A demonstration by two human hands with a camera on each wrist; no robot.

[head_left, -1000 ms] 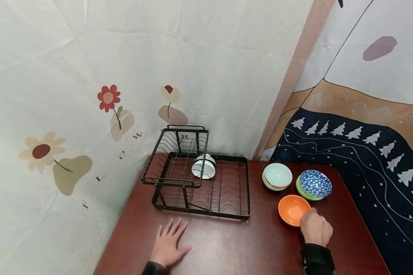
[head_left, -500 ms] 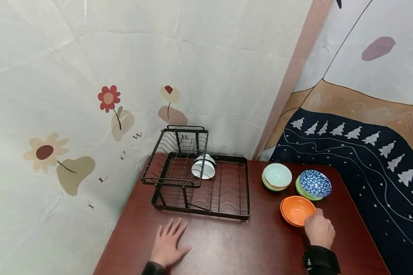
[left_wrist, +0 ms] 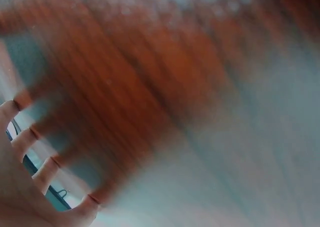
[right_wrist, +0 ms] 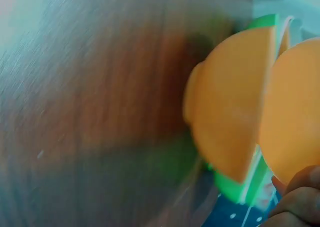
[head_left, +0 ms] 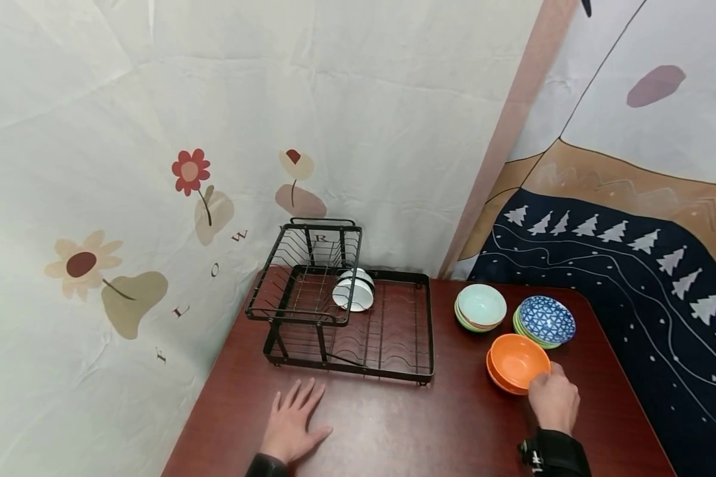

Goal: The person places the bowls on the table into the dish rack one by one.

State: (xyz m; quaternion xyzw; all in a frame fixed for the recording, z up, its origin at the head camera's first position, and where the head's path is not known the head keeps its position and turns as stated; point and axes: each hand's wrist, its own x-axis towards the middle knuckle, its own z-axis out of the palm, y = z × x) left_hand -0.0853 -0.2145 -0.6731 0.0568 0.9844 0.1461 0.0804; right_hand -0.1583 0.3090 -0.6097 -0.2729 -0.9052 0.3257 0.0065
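My right hand (head_left: 553, 401) pinches the rim of an orange bowl (head_left: 520, 360) at its near right side. This bowl is raised and tilted over a second orange bowl (head_left: 495, 381), whose left edge shows beneath it. In the right wrist view, a gap opens between the held bowl (right_wrist: 295, 112) and the lower bowl (right_wrist: 227, 104), which stands on the table. My left hand (head_left: 292, 424) lies flat on the tabletop with fingers spread, in front of the black dish rack (head_left: 366, 371). Its fingers (left_wrist: 45, 172) show at the lower left of the left wrist view.
Behind the orange bowls stand two stacks, one topped by a pale green bowl (head_left: 482, 303), the other by a blue patterned bowl (head_left: 547, 318). White bowls (head_left: 353, 296) stand tilted in the two-tier rack. A printed cloth (head_left: 394, 132) hangs behind the table.
The right hand has lifted the upper orange bowl, so a second orange bowl shows beneath. The held bowl tilts and has shifted slightly right. The left hand has not moved.
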